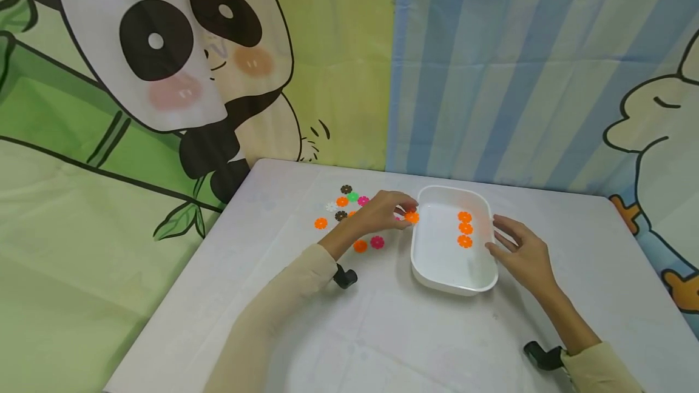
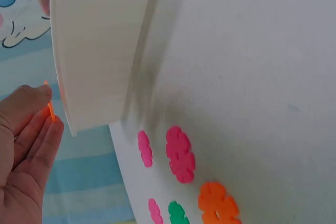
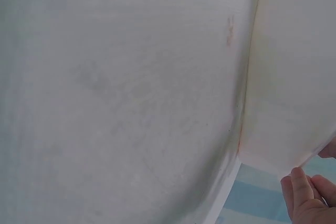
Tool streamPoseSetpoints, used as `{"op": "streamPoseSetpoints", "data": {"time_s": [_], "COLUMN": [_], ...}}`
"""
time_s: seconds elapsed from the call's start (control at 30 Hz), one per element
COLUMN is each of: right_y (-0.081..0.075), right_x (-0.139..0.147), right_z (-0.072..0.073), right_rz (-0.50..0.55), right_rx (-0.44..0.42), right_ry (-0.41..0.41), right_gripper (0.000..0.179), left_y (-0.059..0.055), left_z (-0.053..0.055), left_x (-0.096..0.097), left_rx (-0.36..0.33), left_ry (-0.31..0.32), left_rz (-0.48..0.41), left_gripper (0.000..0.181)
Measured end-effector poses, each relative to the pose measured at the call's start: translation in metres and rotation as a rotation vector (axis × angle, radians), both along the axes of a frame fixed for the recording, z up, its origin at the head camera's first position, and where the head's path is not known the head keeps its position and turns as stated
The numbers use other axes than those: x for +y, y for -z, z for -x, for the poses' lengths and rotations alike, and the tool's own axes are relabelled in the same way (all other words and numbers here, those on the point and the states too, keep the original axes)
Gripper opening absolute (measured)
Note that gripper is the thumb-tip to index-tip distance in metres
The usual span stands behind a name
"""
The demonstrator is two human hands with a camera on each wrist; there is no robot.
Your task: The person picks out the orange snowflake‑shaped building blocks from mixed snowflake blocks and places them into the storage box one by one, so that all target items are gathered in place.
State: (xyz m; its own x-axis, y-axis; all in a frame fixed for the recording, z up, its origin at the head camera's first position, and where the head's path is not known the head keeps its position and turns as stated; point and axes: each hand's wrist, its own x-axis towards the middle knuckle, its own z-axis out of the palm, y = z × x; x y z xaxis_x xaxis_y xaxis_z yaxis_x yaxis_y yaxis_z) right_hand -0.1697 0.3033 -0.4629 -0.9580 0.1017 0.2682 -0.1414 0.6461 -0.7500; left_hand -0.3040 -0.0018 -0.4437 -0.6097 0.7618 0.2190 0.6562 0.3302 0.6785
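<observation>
My left hand [image 1: 384,211] pinches an orange flower-shaped plastic disc [image 1: 412,217] beside the left rim of a white tray [image 1: 437,284]. In the left wrist view the disc [image 2: 50,103] appears edge-on between thumb and fingers, next to the tray's outer wall [image 2: 100,51]. Inside the tray, three orange flower discs [image 1: 465,228] form a short column near the right side. My right hand [image 1: 524,253] holds the tray's right rim with thumb and fingertips. The right wrist view shows the right fingers [image 3: 302,190] at the tray's edge, partly cut off by the frame.
Several loose flower discs lie left of the tray, among them orange [image 1: 321,223], pink [image 1: 377,242], dark brown [image 1: 346,189], green [image 1: 352,197] and white [image 1: 330,206]. My left forearm partly covers the group. A printed curtain [image 1: 338,65] hangs behind the white table [image 1: 382,332].
</observation>
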Motion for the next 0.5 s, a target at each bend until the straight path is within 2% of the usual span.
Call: {"op": "streamPoseSetpoints", "data": {"time_s": [0.17, 0.27, 0.4, 0.5], "right_y": [-0.002, -0.002, -0.002, -0.001], "right_x": [-0.002, -0.003, -0.002, -0.002], "right_z": [-0.001, -0.002, -0.002, 0.0], "right_rz": [0.015, 0.02, 0.02, 0.023], "right_rx": [0.002, -0.001, -0.001, 0.01], "right_ry": [0.016, 0.021, 0.023, 0.007], "right_gripper": [0.064, 0.065, 0.065, 0.065], "left_y": [0.0, 0.001, 0.001, 0.002], "left_z": [-0.008, -0.013, -0.018, -0.02], "left_x": [0.02, 0.033, 0.05, 0.062], "left_rx": [0.0, 0.005, 0.046, 0.084], "left_ry": [0.022, 0.056, 0.116, 0.137], "left_rz": [0.021, 0.038, 0.067, 0.096], "left_gripper": [0.042, 0.041, 0.04, 0.039]}}
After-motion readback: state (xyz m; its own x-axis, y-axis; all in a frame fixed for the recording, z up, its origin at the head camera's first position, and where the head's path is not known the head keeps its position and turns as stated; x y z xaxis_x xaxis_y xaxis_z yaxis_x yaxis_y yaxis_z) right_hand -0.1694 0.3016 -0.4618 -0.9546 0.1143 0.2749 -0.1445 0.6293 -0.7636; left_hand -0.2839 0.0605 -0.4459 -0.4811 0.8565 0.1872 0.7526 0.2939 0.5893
